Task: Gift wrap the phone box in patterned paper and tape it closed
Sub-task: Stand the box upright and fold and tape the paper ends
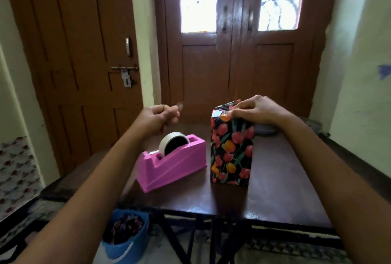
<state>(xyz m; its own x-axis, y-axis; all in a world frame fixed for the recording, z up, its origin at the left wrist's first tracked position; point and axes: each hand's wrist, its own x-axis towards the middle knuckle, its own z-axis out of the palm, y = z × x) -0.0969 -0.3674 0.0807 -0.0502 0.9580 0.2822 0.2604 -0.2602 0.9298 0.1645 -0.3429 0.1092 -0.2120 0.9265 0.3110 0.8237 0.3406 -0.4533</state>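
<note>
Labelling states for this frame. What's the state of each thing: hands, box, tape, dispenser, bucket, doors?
wrapped box: upright on the table, sides wrapped
right hand: grips the wrapped box's top fold
left hand: raised, pinches a tape strip
tape strip: off the dispenser, blurred
tape dispenser: on the table, roll loaded
bucket: on the floor, holds paper scraps
side door: shut
double door: shut

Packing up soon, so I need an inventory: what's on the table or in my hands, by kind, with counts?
Wrapped box: 1
Pink tape dispenser: 1
Tape roll: 1
Tape strip, pinched in left hand: 1
Grey round item, partly hidden: 1
Total: 5
</note>
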